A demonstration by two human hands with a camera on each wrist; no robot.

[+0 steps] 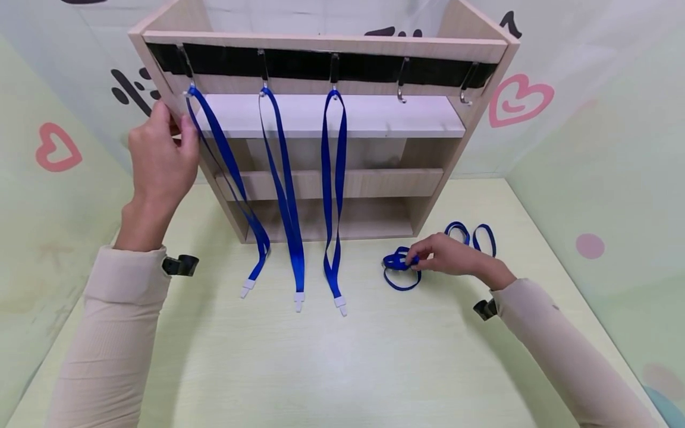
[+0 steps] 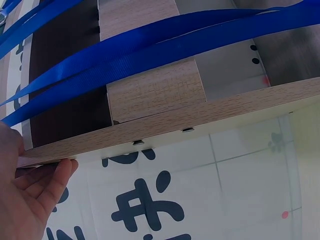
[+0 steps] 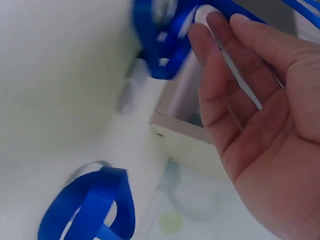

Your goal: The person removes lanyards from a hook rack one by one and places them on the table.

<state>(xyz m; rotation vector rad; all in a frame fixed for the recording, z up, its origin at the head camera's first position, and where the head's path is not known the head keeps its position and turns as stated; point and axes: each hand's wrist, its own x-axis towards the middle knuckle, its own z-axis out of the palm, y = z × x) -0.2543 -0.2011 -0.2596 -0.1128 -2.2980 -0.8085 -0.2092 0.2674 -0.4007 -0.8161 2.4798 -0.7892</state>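
My left hand [image 1: 160, 157] grips the left side panel [image 2: 150, 122] of a small wooden shelf, thumb on one face and fingers on the other. Near it hangs a blue lanyard [image 1: 227, 156] from the leftmost hook. Two more blue lanyards hang from the middle hooks, their white clips [image 1: 298, 300] low over the table. Down on the right, my right hand [image 1: 449, 254] pinches a coiled blue lanyard [image 1: 402, 288] between thumb and fingertips. In the right wrist view this lanyard is blurred and partly hidden by the fingers.
Beyond my right hand lie other looped blue lanyards [image 1: 486, 236] on the pale table [image 1: 342, 368]. Two metal hooks [image 1: 402, 83] sit toward the right end of the shelf's black strip [image 1: 369, 65]. Printed walls stand behind and at both sides.
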